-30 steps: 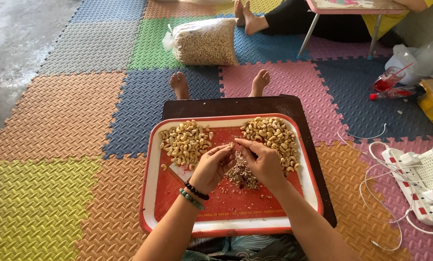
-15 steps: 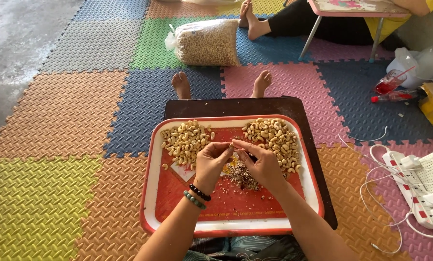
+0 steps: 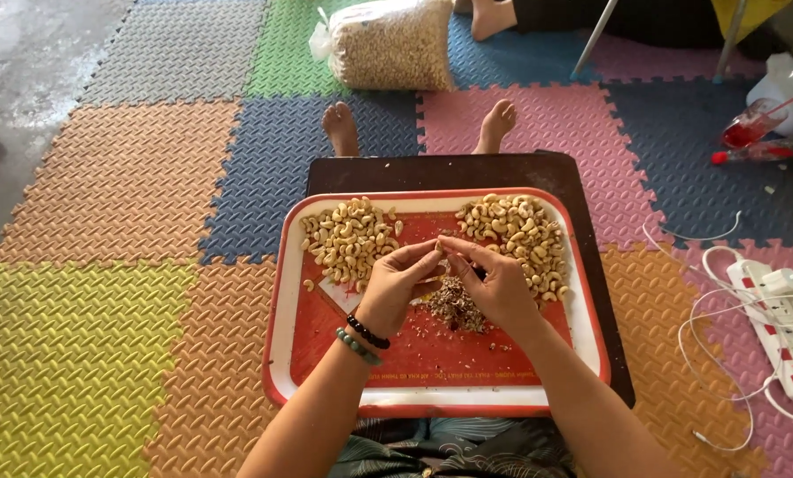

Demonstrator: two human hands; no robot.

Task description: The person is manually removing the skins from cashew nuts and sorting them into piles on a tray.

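A red and white tray (image 3: 286, 354) rests on a dark low table (image 3: 432, 172) across my lap. On it lie a pale cashew pile (image 3: 348, 237) at the left, a browner cashew pile (image 3: 518, 230) at the right, and a heap of brown skins (image 3: 455, 306) in the middle. My left hand (image 3: 398, 285) and my right hand (image 3: 495, 285) meet fingertip to fingertip above the skins, pinching one small cashew between them. Two bead bracelets circle my left wrist.
Coloured foam mats cover the floor. A clear bag of cashews (image 3: 387, 42) lies beyond my feet. Another person's foot (image 3: 494, 16) and table legs show at the top. A white power strip with cables (image 3: 790, 310) lies at the right, a red drink cup (image 3: 750, 124) further back.
The view has tilted down, so everything sits higher in frame. My hands stay together over the skins, fingers working the same nut.
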